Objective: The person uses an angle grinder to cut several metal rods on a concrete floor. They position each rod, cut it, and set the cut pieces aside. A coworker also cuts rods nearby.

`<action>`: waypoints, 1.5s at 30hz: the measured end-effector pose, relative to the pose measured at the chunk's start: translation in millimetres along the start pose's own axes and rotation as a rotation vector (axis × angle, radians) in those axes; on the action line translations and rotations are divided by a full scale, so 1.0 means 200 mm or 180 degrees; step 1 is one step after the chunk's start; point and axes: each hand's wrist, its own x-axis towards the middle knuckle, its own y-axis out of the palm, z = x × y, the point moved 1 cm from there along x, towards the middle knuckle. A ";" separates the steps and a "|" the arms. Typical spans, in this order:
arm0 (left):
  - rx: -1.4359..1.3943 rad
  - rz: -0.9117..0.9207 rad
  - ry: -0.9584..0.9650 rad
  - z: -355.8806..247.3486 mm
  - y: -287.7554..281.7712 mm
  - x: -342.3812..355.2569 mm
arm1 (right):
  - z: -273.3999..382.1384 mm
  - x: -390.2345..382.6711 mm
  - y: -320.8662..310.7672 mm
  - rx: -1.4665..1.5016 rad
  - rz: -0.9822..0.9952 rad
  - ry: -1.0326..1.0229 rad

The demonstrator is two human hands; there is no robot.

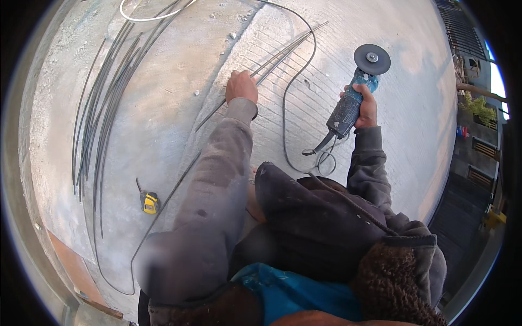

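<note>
My right hand [366,104] is wrapped round the body of a blue and dark angle grinder [346,111], held out to the right with its dark cutting disc [372,58] pointing away from me. Whether the disc spins I cannot tell. From the grinder's rear end runs a dark power cord [284,108]. My left hand [241,87] is closed on thin steel rods [283,55] low over the concrete; how many it grips is hidden by the fingers. The rods stick out past the hand to the far right, and one end [209,115] shows on the near left.
A bundle of several long steel rods [109,103] lies on the concrete floor [163,92] at the left. Nearer stands a yellow and black tape measure [149,202]. A white cable or hose [147,19] curves at the far left. Grooves line the slab [413,108].
</note>
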 end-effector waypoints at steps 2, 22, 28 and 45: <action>0.0077 -0.0146 0.0061 0.06 -0.03 -0.01 | -0.06 0.04 -0.03 0.0114 0.0107 0.0049; 0.0103 0.0839 -0.0524 0.42 -0.12 -0.63 | 0.26 -0.14 -0.21 -0.0044 -0.0045 -0.0079; 0.0125 0.0537 -0.0343 0.33 -0.12 -0.47 | 0.39 -0.25 -0.52 -0.0256 -0.0235 -0.0104; 0.0757 0.0301 0.1065 0.42 -0.12 -0.22 | 0.22 -0.39 -0.68 -0.0003 -0.0519 0.0057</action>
